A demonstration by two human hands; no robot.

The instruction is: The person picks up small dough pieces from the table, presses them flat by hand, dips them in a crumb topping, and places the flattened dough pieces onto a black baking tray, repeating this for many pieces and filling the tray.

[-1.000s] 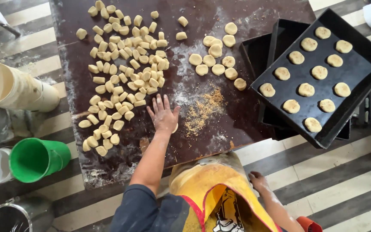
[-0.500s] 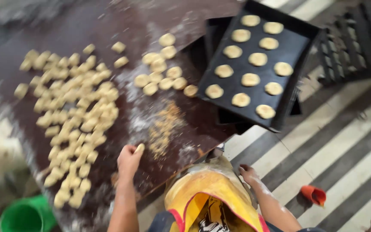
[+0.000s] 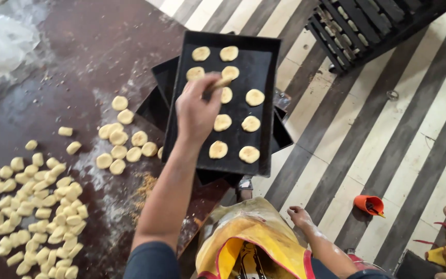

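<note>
Dough piece (image 3: 219,82), pale and flattened, sits pinched between the fingertips of the left hand (image 3: 197,111), held just above the black tray (image 3: 264,67). Nine flat rounds (image 3: 250,124) lie on that tray in two rows; it rests on more dark trays at the edge of the brown table (image 3: 68,67). Left of it a cluster of rounds (image 3: 120,150) lies in flour, then a heap of small lumps (image 3: 32,217). The right hand (image 3: 299,216) hangs loose and empty over the striped floor (image 3: 388,144), near an orange cup (image 3: 368,205).
</note>
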